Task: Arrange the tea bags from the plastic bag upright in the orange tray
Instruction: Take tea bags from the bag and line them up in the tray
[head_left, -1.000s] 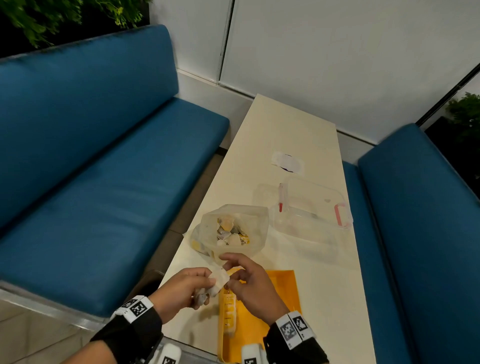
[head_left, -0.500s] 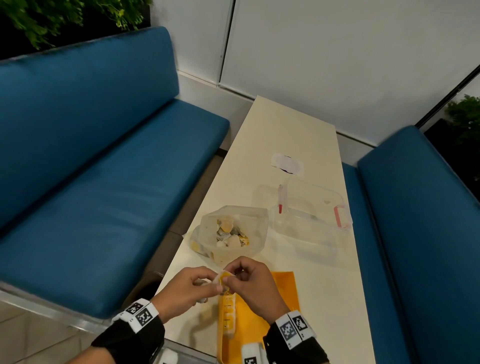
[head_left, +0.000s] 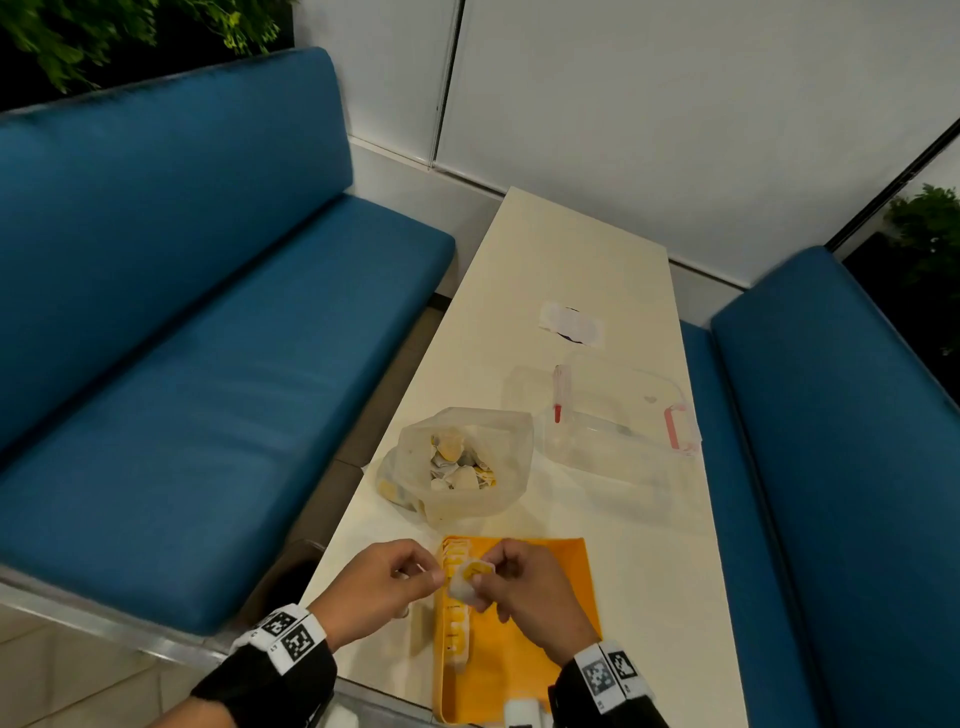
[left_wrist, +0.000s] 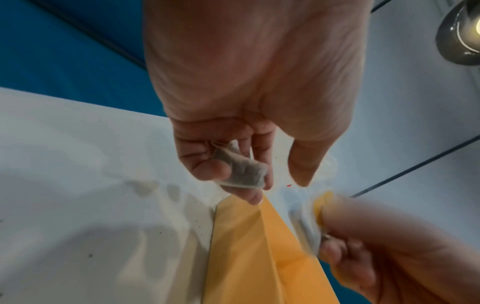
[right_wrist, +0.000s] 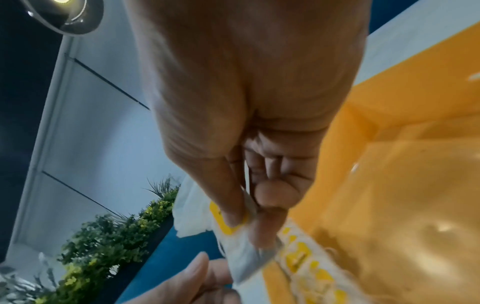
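Observation:
An orange tray (head_left: 540, 613) lies at the table's near end with a row of tea bags (head_left: 457, 618) standing along its left wall. My right hand (head_left: 511, 582) pinches a white tea bag with a yellow tag (head_left: 470, 579) over that row; the right wrist view shows the tea bag (right_wrist: 244, 257) between thumb and fingers. My left hand (head_left: 387, 582) is just left of the tray, its curled fingers holding a second, greyish tea bag (left_wrist: 241, 170). The open plastic bag (head_left: 462, 462) of several tea bags sits just beyond the tray.
A clear lidded container (head_left: 618, 415) with red clips stands right of the plastic bag. A white paper scrap (head_left: 571, 325) lies farther up the narrow cream table (head_left: 654, 545). Blue benches (head_left: 208, 364) flank both sides.
Both hands have dropped toward me from the bag's mouth to the tray's left wall. The tea bag they shared is now in the right hand alone, and the hands have drawn slightly apart.

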